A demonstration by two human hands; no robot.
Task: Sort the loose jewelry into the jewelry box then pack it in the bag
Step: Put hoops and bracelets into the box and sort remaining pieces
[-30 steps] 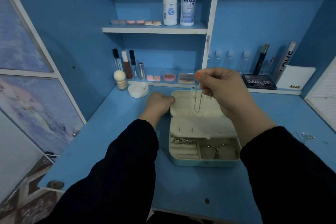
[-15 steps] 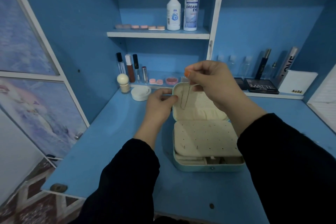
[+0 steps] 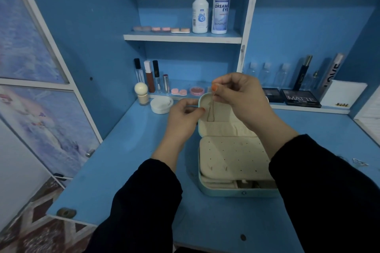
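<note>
Fingers (image 3: 214,88) of the right hand (image 3: 236,98) pinch the thin chain (image 3: 210,112) by its top. It hangs straight down before the open lid (image 3: 224,127), whose edge the left hand (image 3: 183,118) holds nearby.

Jewelry box (image 3: 236,193), lower centre: smooth pale shell, matt cream fabric-like lining. Chain (image 3: 210,111) in my right hand (image 3: 240,98): thin metal. Bottles (image 3: 221,8), upper centre: glossy plastic.
</note>
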